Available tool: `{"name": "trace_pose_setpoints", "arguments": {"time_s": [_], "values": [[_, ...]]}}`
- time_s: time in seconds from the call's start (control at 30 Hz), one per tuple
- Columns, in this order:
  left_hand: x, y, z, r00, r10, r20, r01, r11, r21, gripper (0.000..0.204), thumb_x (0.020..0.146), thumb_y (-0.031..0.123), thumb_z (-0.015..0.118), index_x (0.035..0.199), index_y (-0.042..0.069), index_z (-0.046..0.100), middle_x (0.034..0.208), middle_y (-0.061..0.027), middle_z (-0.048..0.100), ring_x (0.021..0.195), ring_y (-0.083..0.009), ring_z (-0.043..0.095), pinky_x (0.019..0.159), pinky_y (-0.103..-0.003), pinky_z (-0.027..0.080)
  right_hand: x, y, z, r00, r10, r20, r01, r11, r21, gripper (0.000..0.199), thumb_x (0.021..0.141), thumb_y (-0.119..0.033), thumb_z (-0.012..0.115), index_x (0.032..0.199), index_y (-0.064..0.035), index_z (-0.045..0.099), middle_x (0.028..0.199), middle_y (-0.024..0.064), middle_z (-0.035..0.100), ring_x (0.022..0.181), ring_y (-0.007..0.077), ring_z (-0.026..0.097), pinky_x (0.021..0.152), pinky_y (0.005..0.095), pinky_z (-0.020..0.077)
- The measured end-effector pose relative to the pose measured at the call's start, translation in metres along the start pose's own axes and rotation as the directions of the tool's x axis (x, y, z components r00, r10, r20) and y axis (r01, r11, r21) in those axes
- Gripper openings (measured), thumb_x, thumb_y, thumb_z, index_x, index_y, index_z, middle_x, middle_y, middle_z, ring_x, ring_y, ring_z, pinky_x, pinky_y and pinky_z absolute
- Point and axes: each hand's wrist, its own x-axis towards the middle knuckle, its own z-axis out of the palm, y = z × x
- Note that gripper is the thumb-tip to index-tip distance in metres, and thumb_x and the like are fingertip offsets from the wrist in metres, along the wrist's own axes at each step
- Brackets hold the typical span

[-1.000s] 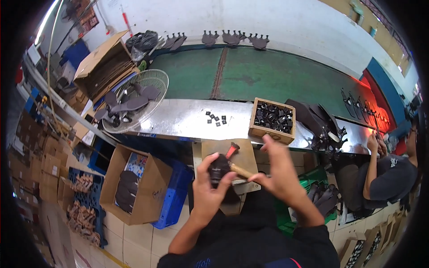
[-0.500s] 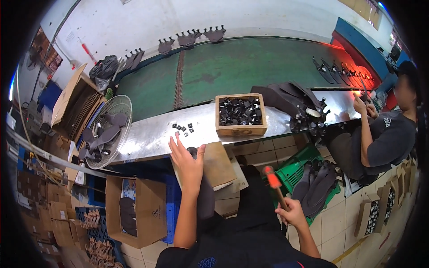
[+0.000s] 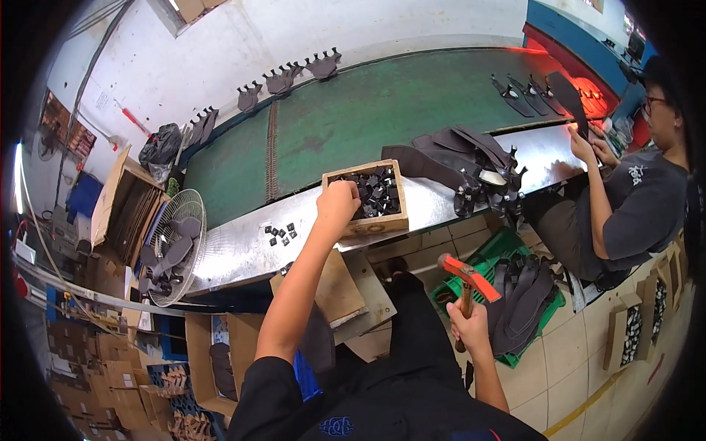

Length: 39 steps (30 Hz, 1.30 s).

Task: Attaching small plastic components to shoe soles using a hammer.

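My left hand [image 3: 340, 204] is at the left side of a wooden box [image 3: 373, 227] filled with small black pieces [image 3: 379, 192]. Its fingers are curled down over the pieces, and the fingertips are hidden. In my right hand [image 3: 471, 327] is a hammer [image 3: 471, 276] with a red head and wooden handle, gripped upright over the floor. A dark shoe sole [image 3: 316, 342] lies below my left forearm, partly covered by it, beside a worn brown block [image 3: 340, 292]. Several loose black pieces [image 3: 280, 234] are scattered on the metal bench edge left of the box.
Dark soles with heels [image 3: 471, 162] are piled right of the box. Behind runs a green conveyor belt [image 3: 353, 110]. A round wire basket [image 3: 176, 246] stands left. A green crate [image 3: 507, 353] holds dark soles on the floor. A co-worker [image 3: 625, 184] sits at right, handling a sole.
My left hand has left the sole by the block and reached up to the wooden box, its spread fingers now curled. The hammer has turned, its head swinging rightward. The view has shifted.
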Motion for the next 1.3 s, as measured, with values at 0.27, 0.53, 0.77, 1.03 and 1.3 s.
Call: {"name": "trace_pose_setpoints", "arguments": {"time_s": [0.27,0.53,0.77,1.03,1.3], "values": [[-0.079,0.025,-0.056,0.975,-0.199,-0.102,0.036,0.589,-0.807,0.012,0.093,0.011,0.069,0.097,0.0,0.066,0.091,-0.0116,0.072,0.073,-0.0183,0.071,0.057,-0.03,0.055,0.021,-0.045,0.026,0.978,-0.158,0.138,0.151,0.987,0.062,0.021,0.095,-0.007,0.065,0.08,-0.0045,0.051,0.055,-0.0009,0.047,0.039,0.0069,0.043,0.037,0.0242,0.0334],[-0.237,0.067,-0.109,0.928,-0.241,-0.284,-0.194,0.338,-0.921,0.011,0.092,-0.002,0.068,0.102,-0.007,0.067,0.091,-0.0118,0.071,0.075,-0.0147,0.071,0.057,-0.024,0.057,0.012,-0.115,0.109,0.826,-0.402,0.395,0.345,0.915,0.209,0.022,0.092,-0.011,0.073,0.106,0.004,0.065,0.082,0.0091,0.064,0.046,0.005,0.049,0.04,0.0204,0.0364],[-0.294,0.035,-0.115,0.73,0.002,-0.683,-0.462,0.738,-0.492,0.02,0.085,-0.006,0.072,0.105,-0.004,0.068,0.096,-0.0171,0.071,0.076,-0.0212,0.072,0.062,-0.029,0.06,-0.02,-0.11,0.172,0.663,-0.445,0.602,0.299,0.895,0.331,0.037,0.085,-0.006,0.08,0.118,0.0052,0.066,0.115,0.0146,0.068,0.062,0.0048,0.058,0.049,0.0179,0.0419],[-0.311,-0.008,-0.113,0.582,0.382,-0.717,-0.569,0.822,-0.025,0.028,0.077,-0.004,0.074,0.105,-0.005,0.071,0.103,-0.0181,0.07,0.085,-0.0269,0.073,0.07,-0.031,0.062,-0.034,-0.103,0.203,0.675,-0.386,0.629,0.281,0.922,0.265,0.022,0.091,-0.008,0.071,0.102,0.0082,0.061,0.101,0.0234,0.068,0.047,0.0067,0.051,0.042,0.0205,0.0402],[-0.279,-0.03,-0.09,0.699,0.032,-0.714,-0.433,0.814,-0.387,0.04,0.072,0.003,0.081,0.111,0.002,0.07,0.11,-0.0118,0.066,0.1,-0.029,0.065,0.08,-0.037,0.055,-0.005,-0.09,0.209,0.762,-0.239,0.602,0.217,0.97,0.111,0.015,0.088,-0.003,0.073,0.098,0.0055,0.065,0.098,0.0156,0.068,0.051,0.0066,0.053,0.043,0.0207,0.0395]]}}
